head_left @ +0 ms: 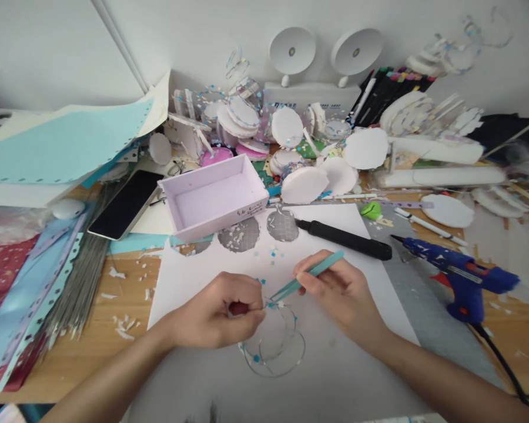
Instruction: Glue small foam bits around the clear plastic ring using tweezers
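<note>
My left hand (220,308) is closed in a pinch on a thin coiled wire (300,358), which loops down below the fingers. Small blue pieces (256,358) are dotted along the wire. In my right hand (344,294) are teal tweezers (328,262), pointing down and left. Their tips meet the wire close to my left fingertips; whether they grip a piece there is too small to tell. Beneath both hands lies a white sheet (185,282) with round holes cut near its far edge. A few tiny blue bits (273,254) rest on it.
A pale lilac box (211,220) stands beyond the sheet. A black pen-like tool (346,239) and a blue glue gun (467,276) lie to the right. Leftward are a phone (126,205) and a bundle of wires (77,288). White discs (304,184) crowd the back beside a twin-headed lamp (311,97).
</note>
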{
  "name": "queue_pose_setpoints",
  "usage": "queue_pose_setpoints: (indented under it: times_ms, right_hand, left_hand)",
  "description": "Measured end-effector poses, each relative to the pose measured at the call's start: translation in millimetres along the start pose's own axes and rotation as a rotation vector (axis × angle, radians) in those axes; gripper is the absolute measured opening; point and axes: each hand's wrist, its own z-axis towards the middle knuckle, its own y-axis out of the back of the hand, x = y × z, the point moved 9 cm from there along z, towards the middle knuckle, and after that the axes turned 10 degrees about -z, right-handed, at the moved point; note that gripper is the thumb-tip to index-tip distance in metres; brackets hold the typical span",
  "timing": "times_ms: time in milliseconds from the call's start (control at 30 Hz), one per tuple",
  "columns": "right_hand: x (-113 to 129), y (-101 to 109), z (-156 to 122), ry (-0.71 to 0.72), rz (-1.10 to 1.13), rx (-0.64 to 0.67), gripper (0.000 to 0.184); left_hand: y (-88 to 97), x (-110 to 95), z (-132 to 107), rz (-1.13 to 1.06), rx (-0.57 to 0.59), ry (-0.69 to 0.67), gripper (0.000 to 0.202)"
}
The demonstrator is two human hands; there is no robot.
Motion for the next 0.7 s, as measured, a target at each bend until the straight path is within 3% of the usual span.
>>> queue_pose_setpoints:
  times_ms: [300, 400, 533, 700]
  right_hand:
    - [-28.7, -7.6, 2.0, -0.249, 0.106, 0.084, 0.018]
    - [-28.6, -8.4, 3.4, -0.263, 0.112, 0.087, 0.021]
    - [-21.9, -3.4, 4.5, -0.268, 0.212, 0.033, 0.022]
    - [-4.8, 6.7, 7.5, -0.129, 0.28, -0.011, 0.016]
  left_hand:
    - [-6.1, 3.5, 0.9, -0.032, 0.039, -0.001, 0.027]
    - [-7.8, 4.5, 0.0, -0.046, 0.063, -0.005, 0.026]
    - [2.5, 8.6, 0.3, -0.048, -0.009, 0.02, 0.029]
    - [9.8, 10.2, 1.8, -0.103, -0.067, 0.025, 0.031]
